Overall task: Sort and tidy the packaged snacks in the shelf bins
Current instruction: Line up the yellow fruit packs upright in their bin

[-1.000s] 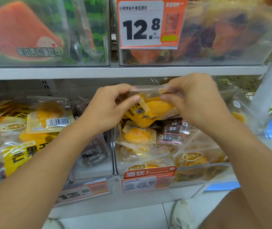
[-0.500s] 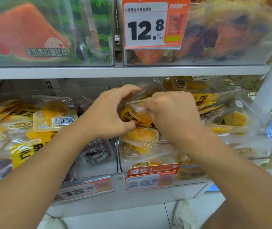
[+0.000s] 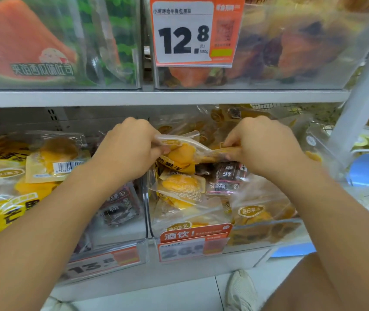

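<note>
A clear packet of yellow dried mango (image 3: 182, 152) hangs above the right-hand clear bin (image 3: 266, 236) on the lower shelf. My left hand (image 3: 129, 149) pinches its left top corner and my right hand (image 3: 262, 147) pinches its right end. Below it the bin holds several more mango packets (image 3: 180, 186) and a dark packet with white characters (image 3: 228, 177). The left-hand bin (image 3: 120, 236) holds large yellow mango bags (image 3: 17, 198) and dark packets (image 3: 118, 207).
An upper shelf (image 3: 156, 97) carries two clear bins, with a 12.8 price tag (image 3: 196, 32) on the right one. Price labels hang on the lower bins' fronts. A white upright post (image 3: 358, 102) stands at the right. My shoe (image 3: 240, 290) shows on the tiled floor.
My hands were bunched close together in the right bin half a second ago. They have moved apart and now hold a mango packet stretched between them.
</note>
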